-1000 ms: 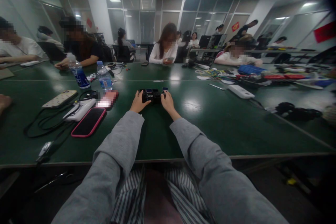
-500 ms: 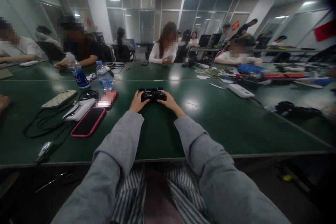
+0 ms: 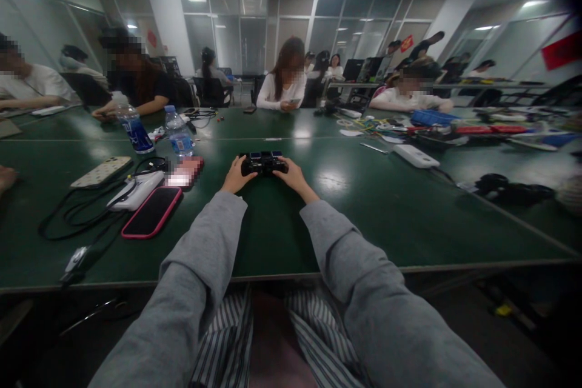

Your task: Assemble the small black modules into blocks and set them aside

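A black device [image 3: 264, 165] with two small bluish square panels along its far edge is held between my hands, at the middle of the green table [image 3: 282, 230]. Its exact kind I cannot make out. My left hand [image 3: 236, 177] grips its left end, the thumb along the near side and the fingers around the outer side. On the opposite end my right hand [image 3: 291, 174] holds it the same way, thumb pointing inward. Whether the device rests on the tabletop or is slightly above it, I cannot tell.
Left of my arms lie a pink-edged phone [image 3: 152, 212], a white power bank [image 3: 136, 191] with black cables and a patterned phone case [image 3: 102, 172]. Two water bottles [image 3: 179, 133] stand behind. A white box [image 3: 414, 156] and cables are on the right. People sit across the table.
Very little differs. The view has shifted slightly, and both hands keep their grip on the black device in nearly the same spot.
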Motion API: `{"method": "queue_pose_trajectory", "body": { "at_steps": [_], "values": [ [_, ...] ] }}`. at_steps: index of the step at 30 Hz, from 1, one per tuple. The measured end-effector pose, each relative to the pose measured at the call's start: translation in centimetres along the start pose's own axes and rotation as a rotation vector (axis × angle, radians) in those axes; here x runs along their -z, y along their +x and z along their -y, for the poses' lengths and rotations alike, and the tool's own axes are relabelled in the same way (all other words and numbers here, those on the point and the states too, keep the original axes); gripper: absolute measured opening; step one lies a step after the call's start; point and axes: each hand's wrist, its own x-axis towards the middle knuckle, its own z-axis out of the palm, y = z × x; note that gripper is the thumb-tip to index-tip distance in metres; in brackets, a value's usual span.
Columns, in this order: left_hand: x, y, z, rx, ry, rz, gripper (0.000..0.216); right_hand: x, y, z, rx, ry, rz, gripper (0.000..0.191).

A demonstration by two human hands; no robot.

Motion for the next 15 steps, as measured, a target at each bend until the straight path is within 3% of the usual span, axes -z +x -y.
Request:
{"method": "queue_pose_trajectory", "body": {
  "at_steps": [3, 9, 15],
  "values": [
    [0.3, 0.4, 0.3, 0.037, -0.054, -0.041, 0.078, 0.1, 0.4, -0.3, -0.061, 0.105, -0.039, 0.060],
    [2.2, 0.6, 2.2, 0.165, 0.001, -0.282, 0.048, 0.7, 1.2, -1.6, -0.196, 0.092, -0.230, 0.048],
    [2.3, 0.1, 2.5, 0.160, 0.087, -0.049, 0.041, -0.1, 0.7, -1.2, -0.158, 0.084, -0.115, 0.042]
  ]
}}
